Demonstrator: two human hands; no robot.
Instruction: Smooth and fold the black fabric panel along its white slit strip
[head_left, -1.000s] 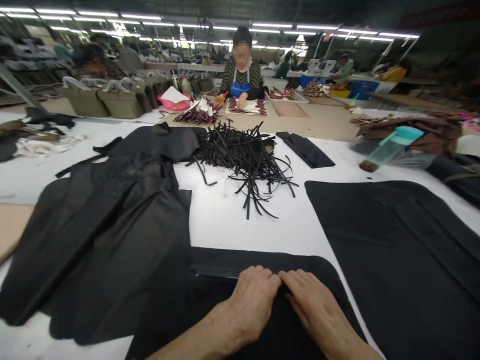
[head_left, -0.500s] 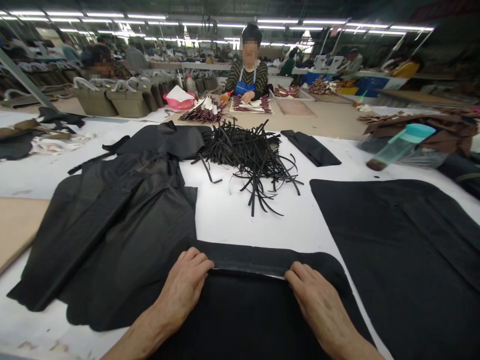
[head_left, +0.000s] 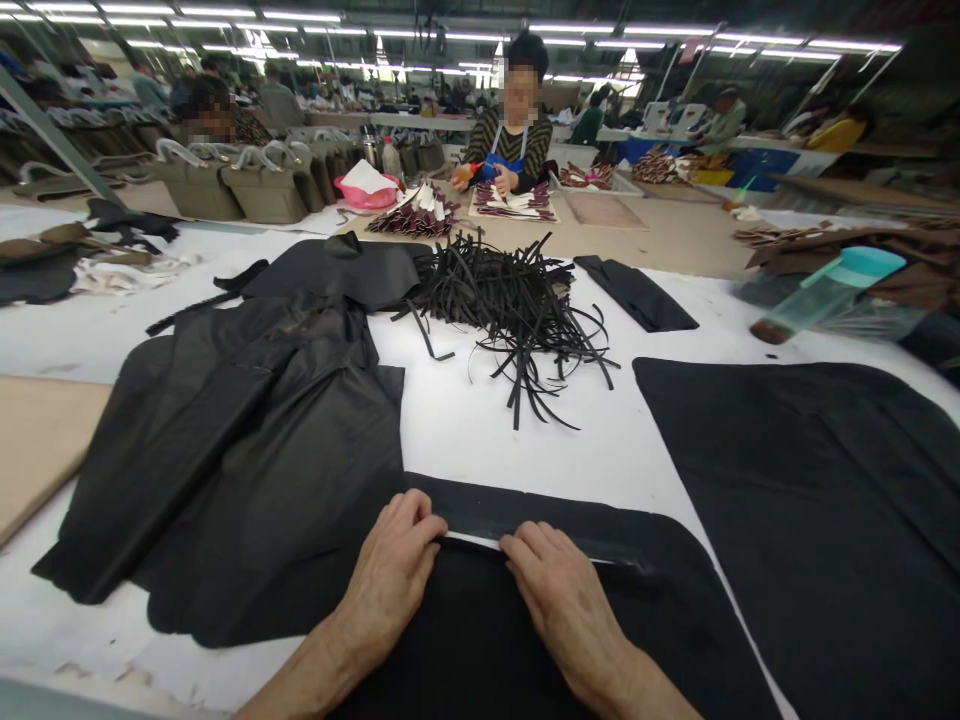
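A black fabric panel (head_left: 465,640) lies in front of me, with a thin white line (head_left: 474,541) along a folded edge near its far side. My left hand (head_left: 394,565) is closed over that edge, fingertips and thumb pinched on it. A short gap to the right, my right hand (head_left: 566,595) presses its curled fingers on the same edge. The fingertips of both hands are partly hidden. To the left, crumpled black fabric pieces (head_left: 247,470) touch the panel's side. Another black panel (head_left: 817,480) lies flat on the right.
Behind the panel, a tangle of black strips (head_left: 517,300) lies on the white table (head_left: 465,430). A teal-capped bottle (head_left: 825,295) lies tilted at the right. A tan board (head_left: 45,430) is at the left edge. Across the table, a person (head_left: 514,150) handles maroon-and-white pieces.
My right hand has slid left along the folded edge, closer to my left hand. The view has shifted slightly. The person opposite has moved their hands apart.
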